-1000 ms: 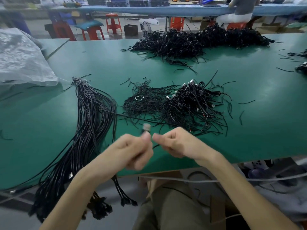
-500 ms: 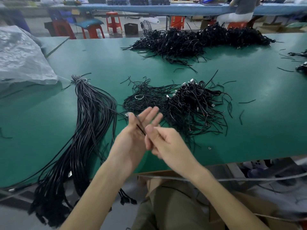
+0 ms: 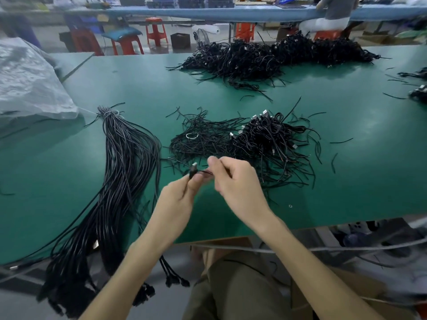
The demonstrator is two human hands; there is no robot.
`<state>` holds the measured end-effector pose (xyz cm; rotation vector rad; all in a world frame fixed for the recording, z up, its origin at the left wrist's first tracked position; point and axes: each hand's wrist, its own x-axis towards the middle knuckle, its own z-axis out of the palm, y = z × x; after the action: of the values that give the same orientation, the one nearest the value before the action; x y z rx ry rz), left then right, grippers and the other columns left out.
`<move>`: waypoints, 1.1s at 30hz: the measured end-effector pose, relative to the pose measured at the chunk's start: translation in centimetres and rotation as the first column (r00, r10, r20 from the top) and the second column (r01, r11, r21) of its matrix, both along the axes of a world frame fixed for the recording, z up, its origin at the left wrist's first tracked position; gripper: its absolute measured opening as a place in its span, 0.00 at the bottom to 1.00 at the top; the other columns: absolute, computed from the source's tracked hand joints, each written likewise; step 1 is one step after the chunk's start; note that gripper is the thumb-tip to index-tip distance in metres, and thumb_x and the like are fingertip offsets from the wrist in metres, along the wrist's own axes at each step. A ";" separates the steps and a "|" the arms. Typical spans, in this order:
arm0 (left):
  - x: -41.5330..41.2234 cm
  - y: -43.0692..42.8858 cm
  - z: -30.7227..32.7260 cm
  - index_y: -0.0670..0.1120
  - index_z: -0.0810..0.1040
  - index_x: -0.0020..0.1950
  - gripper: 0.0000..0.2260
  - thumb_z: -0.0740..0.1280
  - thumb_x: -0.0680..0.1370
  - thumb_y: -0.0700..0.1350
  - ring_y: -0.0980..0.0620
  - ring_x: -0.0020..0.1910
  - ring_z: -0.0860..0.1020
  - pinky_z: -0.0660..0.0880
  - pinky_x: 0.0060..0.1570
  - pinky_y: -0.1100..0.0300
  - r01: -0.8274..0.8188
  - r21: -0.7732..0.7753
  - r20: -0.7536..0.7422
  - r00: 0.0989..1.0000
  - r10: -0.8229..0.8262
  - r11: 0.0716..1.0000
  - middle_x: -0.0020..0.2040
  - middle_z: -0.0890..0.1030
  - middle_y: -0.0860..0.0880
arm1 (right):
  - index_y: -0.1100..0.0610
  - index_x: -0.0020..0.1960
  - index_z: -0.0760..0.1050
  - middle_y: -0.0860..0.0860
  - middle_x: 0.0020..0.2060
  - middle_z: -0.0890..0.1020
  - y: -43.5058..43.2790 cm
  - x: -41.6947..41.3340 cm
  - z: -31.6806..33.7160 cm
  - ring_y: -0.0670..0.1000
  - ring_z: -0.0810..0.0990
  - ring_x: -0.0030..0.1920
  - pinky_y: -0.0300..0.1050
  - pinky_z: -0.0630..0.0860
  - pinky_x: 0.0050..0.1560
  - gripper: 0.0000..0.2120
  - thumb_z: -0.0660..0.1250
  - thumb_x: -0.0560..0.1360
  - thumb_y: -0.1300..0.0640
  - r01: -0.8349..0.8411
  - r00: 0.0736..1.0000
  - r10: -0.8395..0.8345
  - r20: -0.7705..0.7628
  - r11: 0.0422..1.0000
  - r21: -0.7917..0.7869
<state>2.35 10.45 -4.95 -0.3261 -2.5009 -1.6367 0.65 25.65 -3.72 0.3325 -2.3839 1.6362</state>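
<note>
My left hand pinches a black cable plug with a metal tip, held upright above the green table. My right hand is just to its right, fingers curled, pinching the thin black cable that runs from the plug. Beyond my hands lies a loose pile of short black cables with metal connectors. A long tied bundle of black cables stretches from the table's middle left down over the near edge.
A larger heap of black cables lies at the table's far side. A grey plastic bag sits at the left. More cables are at the right edge. Red stools and a seated person are behind.
My left hand went from pinching, to flat and open with the cable across its palm, and now pinches the plug again. Both hands have moved away from me, nearer the cable pile.
</note>
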 end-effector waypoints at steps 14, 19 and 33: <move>0.3 -2.7 3.6 0.52 0.76 0.35 0.20 0.59 0.84 0.58 0.58 0.23 0.61 0.57 0.26 0.66 0.285 0.576 0.031 0.929 -0.368 0.767 0.25 0.69 0.54 | 0.56 0.26 0.62 0.51 0.19 0.66 0.8 -1.0 -2.2 0.45 0.63 0.21 0.49 0.61 0.24 0.31 0.59 0.85 0.47 0.092 0.995 -0.086 -0.046 0.986 0.137; 0.3 -0.3 0.2 0.56 0.79 0.43 0.14 0.58 0.85 0.51 0.54 0.34 0.80 0.73 0.36 0.61 0.010 -0.240 -0.125 0.991 -0.041 0.971 0.35 0.83 0.57 | 0.59 0.31 0.72 0.52 0.26 0.79 -0.3 -1.2 0.0 0.48 0.80 0.30 0.53 0.75 0.34 0.28 0.58 0.84 0.45 0.182 0.979 -0.167 -0.120 0.974 0.132; -1.3 0.0 2.0 0.49 0.69 0.43 0.14 0.54 0.86 0.53 0.54 0.36 0.74 0.74 0.44 0.61 -0.156 0.928 0.245 0.940 -0.240 0.337 0.37 0.73 0.54 | 0.55 0.48 0.75 0.48 0.30 0.75 -1.6 1.4 -1.0 0.55 0.74 0.34 0.53 0.72 0.38 0.20 0.63 0.80 0.38 0.058 0.998 -0.040 -0.055 0.922 0.383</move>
<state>1.02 10.49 -2.96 0.0768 -1.1611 -3.0057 2.01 24.08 -4.69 0.3683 -2.6449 1.1153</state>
